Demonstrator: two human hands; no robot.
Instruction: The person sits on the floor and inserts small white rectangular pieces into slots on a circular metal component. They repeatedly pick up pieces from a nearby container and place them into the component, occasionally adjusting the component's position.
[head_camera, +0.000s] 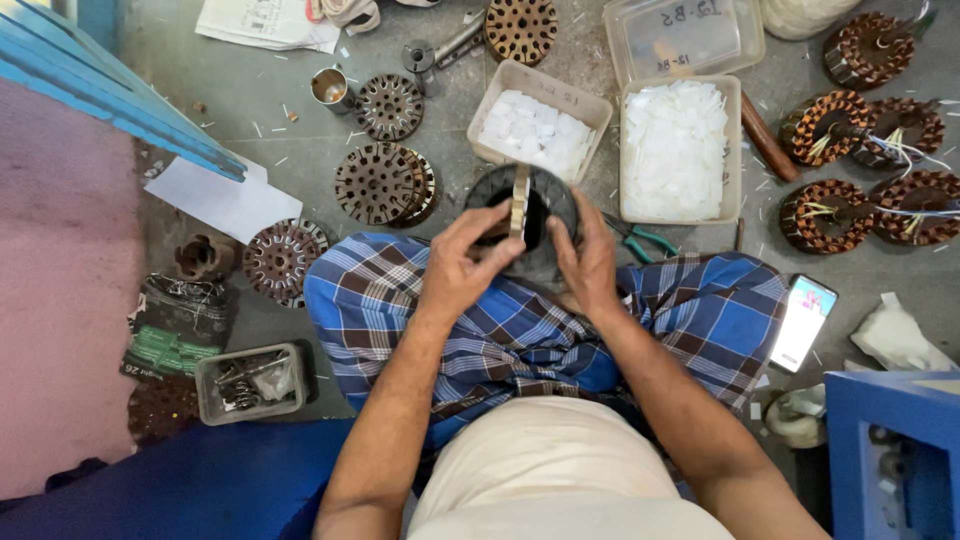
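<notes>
Both my hands on a stator core over my lap.
My left hand (462, 262) and right hand (588, 262) curl closed around the dark round stator core (524, 222), held just before two tubs of white slips (676, 150) on the floor.

Stator cores (385, 185) on concrete floor (260, 100)

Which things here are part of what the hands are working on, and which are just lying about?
In hand:
left hand
right hand
dark round stator core
pale strip
tubs of white slips, likely feeding it

Lying about:
bare cores
wound stators
pliers
phone
parts tray
</notes>
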